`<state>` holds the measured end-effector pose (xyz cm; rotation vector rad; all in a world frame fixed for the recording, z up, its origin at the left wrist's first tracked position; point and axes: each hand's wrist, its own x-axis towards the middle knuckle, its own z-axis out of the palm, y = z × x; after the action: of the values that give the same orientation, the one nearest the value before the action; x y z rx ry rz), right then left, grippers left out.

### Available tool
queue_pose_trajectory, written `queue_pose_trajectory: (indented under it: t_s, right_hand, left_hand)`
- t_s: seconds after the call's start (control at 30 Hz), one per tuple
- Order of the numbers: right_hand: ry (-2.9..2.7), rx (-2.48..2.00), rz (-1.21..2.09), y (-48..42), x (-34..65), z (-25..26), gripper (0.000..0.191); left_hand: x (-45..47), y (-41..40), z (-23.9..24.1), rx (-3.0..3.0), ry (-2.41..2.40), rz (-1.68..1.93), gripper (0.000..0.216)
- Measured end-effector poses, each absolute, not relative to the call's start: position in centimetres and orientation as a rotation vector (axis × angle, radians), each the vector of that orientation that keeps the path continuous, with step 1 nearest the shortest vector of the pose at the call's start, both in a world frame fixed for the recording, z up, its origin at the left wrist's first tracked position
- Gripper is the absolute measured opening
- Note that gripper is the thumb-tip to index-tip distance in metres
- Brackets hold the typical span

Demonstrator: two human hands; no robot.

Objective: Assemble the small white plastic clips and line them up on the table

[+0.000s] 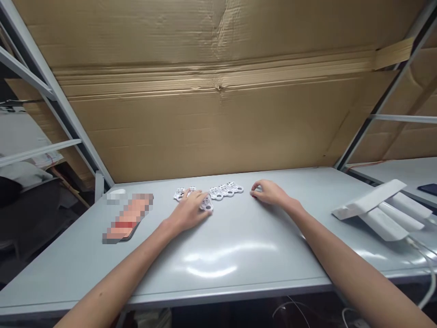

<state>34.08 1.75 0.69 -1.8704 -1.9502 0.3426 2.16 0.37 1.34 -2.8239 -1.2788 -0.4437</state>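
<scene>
Curling loosely, left-hand fingers [198,197] touch white plastic parts [225,190]; right hand [269,192] rests just beside.

readable text: none | white perforated pieces [226,190]: markings too small | strip [128,218]: pixelated

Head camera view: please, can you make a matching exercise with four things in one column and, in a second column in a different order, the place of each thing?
Things:
1. Left hand
2. Right hand
3. Corrugated cardboard sheet
4. Long white blocks

Places:
A. Behind the far edge of the table
B. With fingers on a white perforated piece
C. On the right part of the grey table
D. Just right of the row of white pieces

Right pairs: 1-B, 2-D, 3-A, 4-C
</scene>
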Motion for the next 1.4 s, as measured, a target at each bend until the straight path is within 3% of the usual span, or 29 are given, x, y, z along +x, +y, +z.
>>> queue_pose_trajectory:
  t_s: [0.33, 0.5, 0.83, 1.0, 1.23, 1.4]
  right_hand:
    - [-1.916, -1.848, 0.351, 1.8, 33.6, 0.5, 0.012]
    - [-1.741, -1.557, 0.342, 1.6, 32.7, 1.3, 0.015]
    - [-1.667, -1.072, 0.907, -0.6, 27.2, 2.3, 0.032]
    - [-1.76, -1.101, 1.053, -1.1, 25.8, 1.5, 0.034]
    - [-1.975, -1.12, 0.85, -1.8, 25.3, 1.8, 0.022]
    - [-2.157, -1.049, 0.464, -1.9, 24.6, 0.4, 0.017]
  left_hand:
    - [1.6, -1.4, 1.2, -2.977, -1.14, -0.576, 0.052]
    - [1.1, -0.9, 1.3, -2.95, -1.152, -0.553, 0.046]
    - [1.5, -1.2, 1.3, -3.027, -1.095, -0.578, 0.041]
    - [1.7, -1.4, 1.4, -3.066, -1.025, -0.59, 0.042]
    - [1.4, -0.9, 1.3, -3.043, -0.987, -0.594, 0.032]
    - [1.5, -0.8, 0.9, -3.023, -0.968, -0.617, 0.031]
